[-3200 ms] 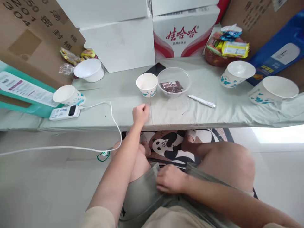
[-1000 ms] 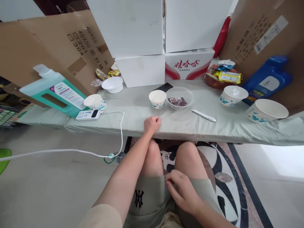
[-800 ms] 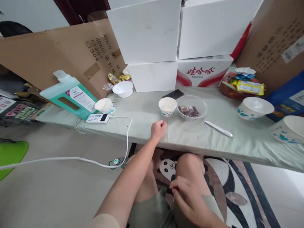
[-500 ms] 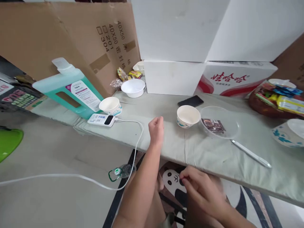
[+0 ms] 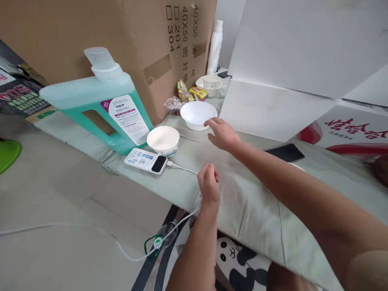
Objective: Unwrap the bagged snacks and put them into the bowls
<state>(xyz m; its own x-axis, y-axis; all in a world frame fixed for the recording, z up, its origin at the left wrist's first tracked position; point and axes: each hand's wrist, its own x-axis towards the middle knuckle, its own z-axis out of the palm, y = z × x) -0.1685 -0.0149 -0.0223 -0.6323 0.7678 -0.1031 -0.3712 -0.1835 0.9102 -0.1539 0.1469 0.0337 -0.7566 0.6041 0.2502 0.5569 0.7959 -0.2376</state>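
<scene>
My right hand (image 5: 222, 132) is stretched across the table with its fingers apart. Its fingertips are at the right rim of a white plastic bowl (image 5: 194, 109); whether they touch it I cannot tell. My left hand (image 5: 209, 184) is closed in a fist near the table's front edge, its inside hidden. Beside that fist runs a white cable (image 5: 184, 169), plugged into a white power bank (image 5: 145, 161). A paper bowl with a blue pattern (image 5: 163, 141) stands behind the power bank.
A large jug of green liquid (image 5: 103, 109) stands left, before a cardboard box (image 5: 136, 24). Snack packets (image 5: 194, 93) lie behind the white bowl. White boxes (image 5: 257, 107) line the back. A black phone (image 5: 286, 152) lies partly behind my right arm.
My right hand has come up from my lap and across to the white bowl, its fingers now apart. My left hand stays a fist. The view has turned left.
</scene>
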